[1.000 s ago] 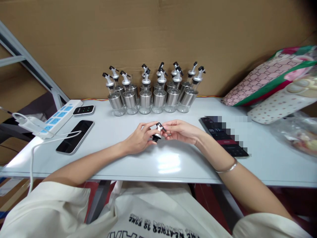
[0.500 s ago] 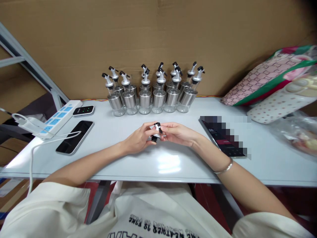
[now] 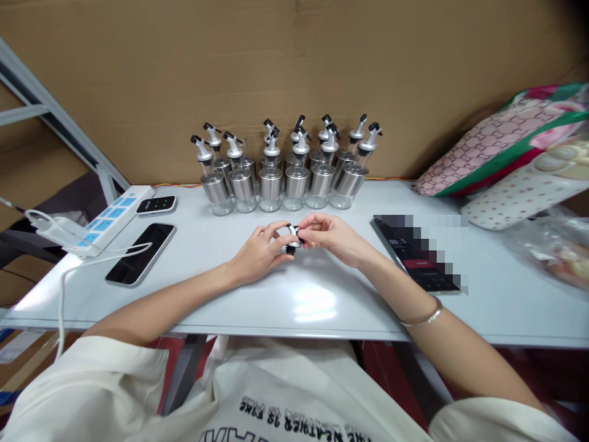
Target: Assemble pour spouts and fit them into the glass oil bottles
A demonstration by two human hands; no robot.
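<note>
Between both hands, just above the white table (image 3: 216, 245), is a silver-and-black pourer spout (image 3: 292, 241) with a ribbed black stopper at its lower end. My left hand (image 3: 257, 253) grips its body between thumb and fingers. From the other side, the fingertips of my right hand (image 3: 334, 238) pinch the spout's black flap end. Behind the hands stand glass oil bottles (image 3: 270, 184) with steel sleeves, several in two rows. Most of them carry similar spouts; one bottle (image 3: 247, 161) in the back row shows no spout on its neck.
At the left are a power strip (image 3: 115, 215) with a white charger, a small device (image 3: 157, 205) and a phone (image 3: 140, 255) on a cable. A tablet-like phone (image 3: 414, 258) lies right. Farther right are a patterned bag (image 3: 488, 144), a dotted tumbler (image 3: 515, 190) and clear plastic (image 3: 552, 245).
My right hand has shifted slightly up and its fingers have rearranged on the flap end. The spout now stands more upright in my left hand.
</note>
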